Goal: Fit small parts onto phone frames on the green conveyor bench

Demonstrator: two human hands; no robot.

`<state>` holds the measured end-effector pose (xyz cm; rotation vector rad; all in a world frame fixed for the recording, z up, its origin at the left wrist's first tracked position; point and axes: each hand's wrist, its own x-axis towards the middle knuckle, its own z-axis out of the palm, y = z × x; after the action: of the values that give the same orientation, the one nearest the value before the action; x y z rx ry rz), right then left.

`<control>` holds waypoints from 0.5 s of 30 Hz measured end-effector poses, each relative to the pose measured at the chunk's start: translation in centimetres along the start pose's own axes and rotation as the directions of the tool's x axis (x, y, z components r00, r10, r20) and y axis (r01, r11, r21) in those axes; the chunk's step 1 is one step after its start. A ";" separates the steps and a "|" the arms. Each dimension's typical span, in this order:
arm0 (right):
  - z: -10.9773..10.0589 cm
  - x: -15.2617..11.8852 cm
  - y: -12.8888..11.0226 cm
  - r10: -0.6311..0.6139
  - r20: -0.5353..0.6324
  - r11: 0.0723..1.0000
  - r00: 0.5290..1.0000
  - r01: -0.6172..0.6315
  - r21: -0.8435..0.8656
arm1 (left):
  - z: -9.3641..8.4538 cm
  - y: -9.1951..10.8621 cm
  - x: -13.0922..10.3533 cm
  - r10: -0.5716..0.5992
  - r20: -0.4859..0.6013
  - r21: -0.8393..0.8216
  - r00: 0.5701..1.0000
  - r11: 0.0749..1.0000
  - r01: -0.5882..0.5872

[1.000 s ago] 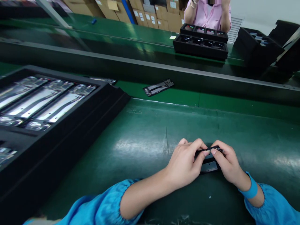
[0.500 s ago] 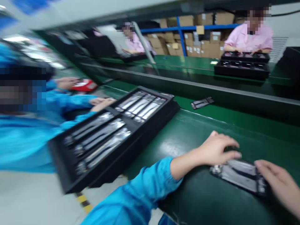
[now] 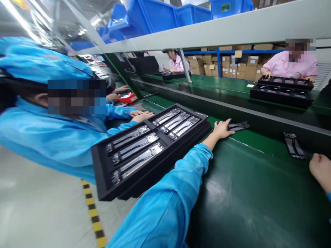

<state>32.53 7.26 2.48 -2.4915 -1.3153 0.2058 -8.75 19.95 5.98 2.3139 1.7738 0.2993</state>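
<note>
My left hand [image 3: 221, 129] reaches out past the tray, thumb and forefinger spread around the near end of a phone screen assembly [image 3: 240, 126]; I cannot tell if they touch it. That flat dark part lies on the green strip by the black ledge. Farther right, a second phone screen assembly [image 3: 295, 147] lies at a slant. Just beside its lower end is my right hand [image 3: 320, 170], fingers curled in, nothing visible in them. To the left, a black foam tray [image 3: 152, 168] holds several similar assemblies in slots.
A co-worker in blue [image 3: 51, 137] sits close on the left, hands near the tray's far side. Black trays [image 3: 281, 98] stand before a person in pink across the ledge [image 3: 271, 120]. Blue bins [image 3: 155, 17] sit on the overhead shelf [image 3: 181, 38].
My left hand has left the assembly in front of me and moved forward to the one by the ledge. My right hand has drawn right; an assembly now lies beside it. The view has shifted.
</note>
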 end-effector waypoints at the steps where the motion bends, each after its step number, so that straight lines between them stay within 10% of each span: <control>1: -0.5 -1.2 -0.1 -0.002 -0.007 1.000 1.000 0.002 0.011 | -0.3 0.4 -0.3 0.006 -0.010 0.010 1.000 1.000 -0.005; 11: -0.4 -13.9 1.1 -0.267 -0.046 0.879 0.963 0.263 0.398 | -0.2 5.7 -16.3 0.160 0.125 0.107 0.979 0.979 -0.173; 15: -0.8 -15.1 0.2 -0.336 0.003 0.826 0.942 0.293 0.481 | 0.4 6.5 -16.4 0.593 0.124 -0.036 0.795 0.804 -0.594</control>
<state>24.36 -5.47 2.83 -1.8448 -1.4773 0.4995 -6.84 2.48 6.91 2.7685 0.9365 0.2273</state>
